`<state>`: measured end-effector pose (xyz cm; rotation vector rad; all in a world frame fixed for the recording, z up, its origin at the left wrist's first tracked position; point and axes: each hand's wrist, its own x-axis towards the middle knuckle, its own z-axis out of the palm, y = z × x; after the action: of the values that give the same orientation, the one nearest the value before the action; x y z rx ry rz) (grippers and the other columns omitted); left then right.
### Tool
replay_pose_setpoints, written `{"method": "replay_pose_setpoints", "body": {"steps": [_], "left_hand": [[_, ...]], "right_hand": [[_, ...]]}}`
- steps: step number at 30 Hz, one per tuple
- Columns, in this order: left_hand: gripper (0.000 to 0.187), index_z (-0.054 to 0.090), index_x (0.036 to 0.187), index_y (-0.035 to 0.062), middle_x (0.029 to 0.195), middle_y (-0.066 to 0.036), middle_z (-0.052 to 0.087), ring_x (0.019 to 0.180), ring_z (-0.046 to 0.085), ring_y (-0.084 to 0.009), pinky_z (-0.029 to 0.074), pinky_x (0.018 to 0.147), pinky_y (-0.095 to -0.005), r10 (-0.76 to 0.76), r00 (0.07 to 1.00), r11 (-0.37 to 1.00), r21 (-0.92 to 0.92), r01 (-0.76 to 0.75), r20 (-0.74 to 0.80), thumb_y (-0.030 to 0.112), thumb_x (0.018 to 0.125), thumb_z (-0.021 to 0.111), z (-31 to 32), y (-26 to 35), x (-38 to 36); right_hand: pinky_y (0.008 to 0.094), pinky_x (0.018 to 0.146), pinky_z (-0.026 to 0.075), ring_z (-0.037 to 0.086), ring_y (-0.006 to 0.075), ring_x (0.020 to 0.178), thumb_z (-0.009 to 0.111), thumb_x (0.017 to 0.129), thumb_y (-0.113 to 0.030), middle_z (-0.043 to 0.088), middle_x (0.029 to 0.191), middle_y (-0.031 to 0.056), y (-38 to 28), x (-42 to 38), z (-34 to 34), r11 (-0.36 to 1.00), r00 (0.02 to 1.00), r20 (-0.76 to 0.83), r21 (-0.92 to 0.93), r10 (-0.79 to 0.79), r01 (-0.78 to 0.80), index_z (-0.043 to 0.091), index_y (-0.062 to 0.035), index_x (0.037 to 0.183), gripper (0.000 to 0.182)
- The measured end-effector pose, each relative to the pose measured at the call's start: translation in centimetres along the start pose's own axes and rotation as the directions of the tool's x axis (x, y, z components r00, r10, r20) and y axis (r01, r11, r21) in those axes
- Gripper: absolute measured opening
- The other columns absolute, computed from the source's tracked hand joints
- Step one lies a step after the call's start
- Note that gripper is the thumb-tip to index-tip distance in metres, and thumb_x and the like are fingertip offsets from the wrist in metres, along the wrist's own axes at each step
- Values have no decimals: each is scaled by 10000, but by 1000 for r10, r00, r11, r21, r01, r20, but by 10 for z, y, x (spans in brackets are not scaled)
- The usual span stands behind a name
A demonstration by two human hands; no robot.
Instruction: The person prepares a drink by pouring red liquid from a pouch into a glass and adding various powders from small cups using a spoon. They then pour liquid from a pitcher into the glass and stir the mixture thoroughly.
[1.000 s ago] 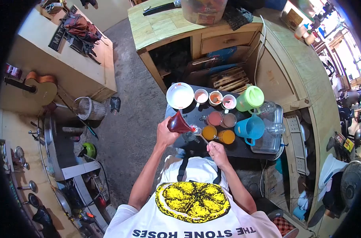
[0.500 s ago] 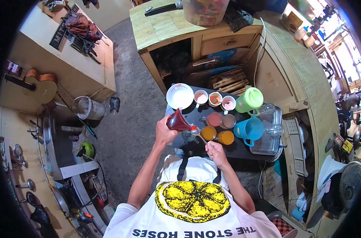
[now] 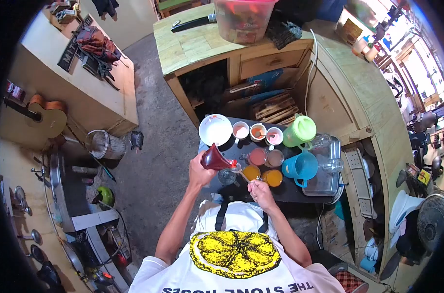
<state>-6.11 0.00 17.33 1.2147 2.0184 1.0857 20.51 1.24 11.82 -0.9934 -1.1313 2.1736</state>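
Note:
My left hand (image 3: 198, 171) is wrapped round a dark red bottle (image 3: 214, 157), tipped so its red cap end points right. Pinched in my right hand (image 3: 262, 193) is a spoon (image 3: 244, 175), its bowl close under the bottle's mouth. Just below them stands a clear glass (image 3: 227, 177). Glass mugs of orange drink, one left (image 3: 251, 172) and one right (image 3: 272, 177), sit beside the spoon. Behind these are a mug of pink drink (image 3: 257, 156) and one of brownish drink (image 3: 274, 157).
A white bowl (image 3: 215, 130) and white cups (image 3: 240, 131) line the far edge of the dark table (image 3: 300, 194). To the right stand a green pitcher (image 3: 300, 131), a blue pitcher (image 3: 299, 166) and a metal tray (image 3: 324, 184) holding glasses. A wooden counter (image 3: 187, 53) rises behind.
The view has shifted, so the scene sits slightly left and lower. Both hands keep hold of the bottle and spoon, with the spoon bowl still near the bottle's mouth.

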Motion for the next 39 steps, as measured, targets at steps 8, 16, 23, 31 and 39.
{"method": "replay_pose_setpoints", "body": {"steps": [8,16,23,31,39], "left_hand": [[349,657,869,14,757,-74,667,699,634,-189,507,678,-335,-61,997,990,-132,55,-43,70,530,720,7,-5,2],[435,649,904,6,777,-35,654,699,605,-149,506,660,-315,-36,996,972,-236,15,-82,52,471,659,12,-14,6],[468,652,948,7,825,-38,661,735,618,-148,515,682,-316,-55,995,972,-232,35,-79,58,482,669,10,-12,7],[614,623,1135,17,958,-35,669,858,640,-146,527,778,-306,-31,1000,876,-482,29,4,3,526,697,23,-39,4],[528,605,1112,62,908,-1,636,758,618,-143,513,672,-281,-279,935,449,-831,327,217,-33,597,674,47,-62,20]], "right_hand": [[225,443,190,281,13,490,485,1063,-242,345,618,-88,-8,0,0,999,1000,-14,26,27,-26,537,-64,864,272],[220,433,180,270,6,475,479,1068,-253,332,606,-98,-21,0,5,998,999,-1,27,49,-49,533,-67,875,274],[211,436,180,269,2,477,480,1070,-267,331,611,-99,-24,-1,5,999,1000,11,48,17,-18,532,-66,879,282],[210,446,181,275,3,489,481,1071,-290,340,625,-94,-27,-4,10,997,996,61,49,-66,63,532,-67,880,298],[208,455,179,269,5,500,479,1072,-299,351,648,-88,-33,-12,4,992,996,35,94,-84,81,531,-64,886,304]]}}
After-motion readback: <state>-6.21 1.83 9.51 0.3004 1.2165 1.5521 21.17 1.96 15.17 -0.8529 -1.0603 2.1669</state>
